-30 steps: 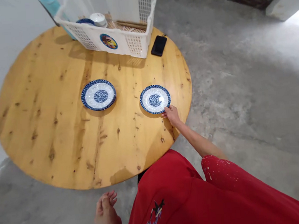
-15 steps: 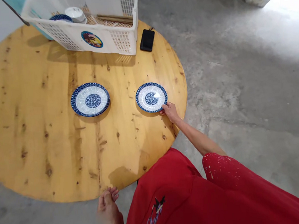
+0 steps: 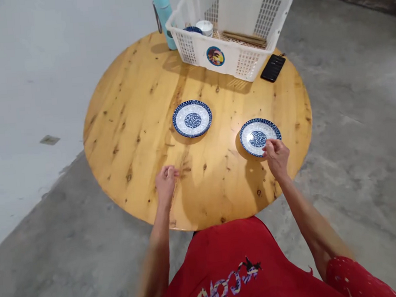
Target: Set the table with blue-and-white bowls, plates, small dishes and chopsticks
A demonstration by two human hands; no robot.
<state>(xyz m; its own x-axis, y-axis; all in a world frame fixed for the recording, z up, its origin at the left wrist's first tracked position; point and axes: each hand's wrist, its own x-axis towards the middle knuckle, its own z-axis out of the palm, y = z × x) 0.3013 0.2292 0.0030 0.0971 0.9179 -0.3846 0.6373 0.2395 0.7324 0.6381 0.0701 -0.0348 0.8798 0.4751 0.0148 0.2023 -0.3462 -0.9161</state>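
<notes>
Right-side blue-and-white plate sits on the round wooden desk, near its right edge. Right hand is at the plate's near-right rim, fingers bunched; can't tell whether they pinch the rim or just hover over it. Left hand is above the near part of the desk, fingers loosely curled, no object visible in it; can't tell if fingertips meet. Second blue-and-white plate lies left of the first, well apart.

Handling, my read: glazed ceramic, stiff, fairly light, slick, chips if knocked. Best hold: rim, thumb on top, fingers under.

Hard to see: right hand covers part of the rim; underside hidden. Can't confirm whether the second plate is single or stacked. White plastic basket front wall partly hides a white bowl and some thin sticks.
</notes>
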